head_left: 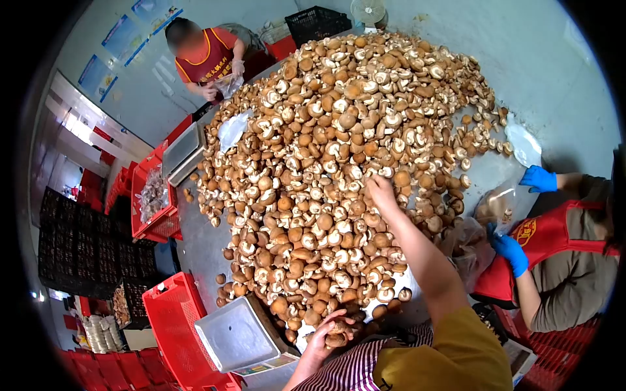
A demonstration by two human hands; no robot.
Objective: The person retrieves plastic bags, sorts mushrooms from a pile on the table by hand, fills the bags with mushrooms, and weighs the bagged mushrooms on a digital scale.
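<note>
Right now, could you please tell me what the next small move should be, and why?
I'd probably lift one mushroom with the right hand toward the left hand: the right reaches into the mushroom pile, while the left holds mushrooms near the scale.

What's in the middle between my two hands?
Lots of mushrooms, brown caps and pale undersides heaped together, lie between your left hand and your right hand. The head view shows them.

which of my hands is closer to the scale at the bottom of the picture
Left. Your left hand is just beside the scale, holding mushrooms; your right hand is farther off, over the pile.
</note>
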